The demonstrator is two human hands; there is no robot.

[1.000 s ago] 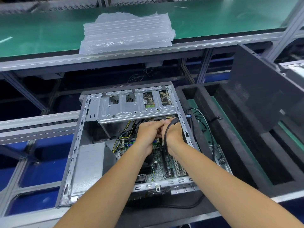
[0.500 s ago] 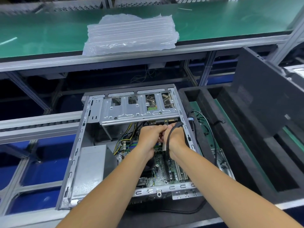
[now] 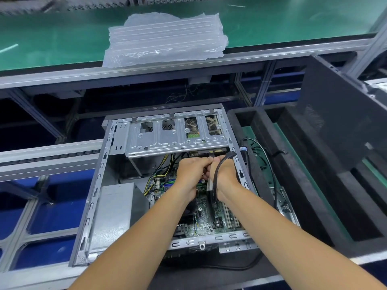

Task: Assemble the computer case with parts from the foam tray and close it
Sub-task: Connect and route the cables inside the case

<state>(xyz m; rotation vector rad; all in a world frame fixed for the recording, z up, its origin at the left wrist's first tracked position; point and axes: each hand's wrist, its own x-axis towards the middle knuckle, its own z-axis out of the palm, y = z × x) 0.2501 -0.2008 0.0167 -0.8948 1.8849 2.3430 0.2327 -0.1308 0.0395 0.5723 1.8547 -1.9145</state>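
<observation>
One open computer case (image 3: 167, 185) lies on its side, holding one metal drive cage (image 3: 176, 139) with four cut-out windows, one grey power supply box (image 3: 113, 214) and one green motherboard (image 3: 209, 218). Two hands work inside: one left hand (image 3: 191, 174), one right hand (image 3: 223, 174). One black foam tray (image 3: 293, 185) sits beside the case, one dark side panel (image 3: 343, 122) leans there, and one clear plastic bag (image 3: 165, 38) rests on one green belt (image 3: 52, 38).

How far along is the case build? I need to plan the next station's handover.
Done: the green motherboard and grey power supply box sit inside the open metal computer case. In hand: the left hand and right hand work a thin black cable just below the silver drive cage. Left: the dark side panel stands off to the right, so closing remains.
</observation>
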